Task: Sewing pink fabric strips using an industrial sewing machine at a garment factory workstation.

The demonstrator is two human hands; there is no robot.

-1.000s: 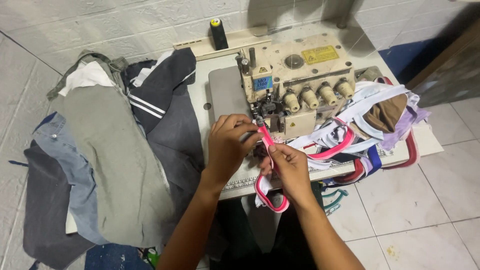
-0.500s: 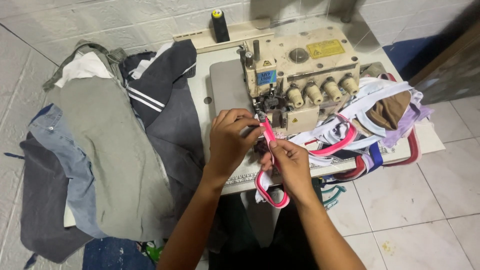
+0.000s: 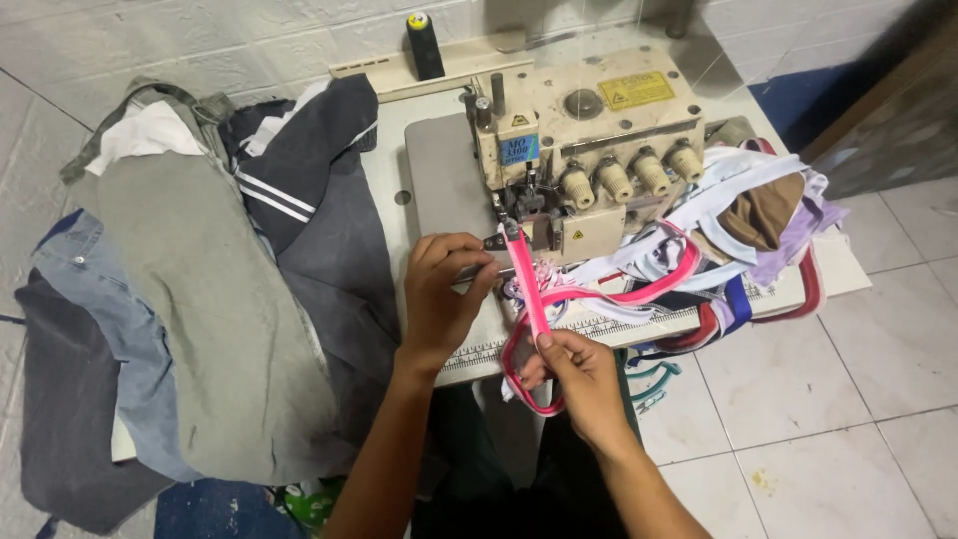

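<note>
A cream overlock sewing machine (image 3: 589, 130) stands on a white table (image 3: 439, 190). A pink elastic band (image 3: 529, 289) runs from the presser foot down to my right hand (image 3: 579, 374), which pinches it and holds its loop taut below the table edge. My left hand (image 3: 444, 289) rests on the machine bed just left of the foot, fingertips curled on the band near the needle.
A pile of grey, dark and denim garments (image 3: 200, 279) covers the table's left side. Loose white, pink, brown and lilac elastic strips (image 3: 738, 220) heap at the machine's right. A black thread cone (image 3: 424, 45) stands behind. Tiled floor (image 3: 848, 399) lies at the right.
My right hand has pulled the pink band back toward me and lower, stretching it straight from the foot. My left hand stays by the foot.
</note>
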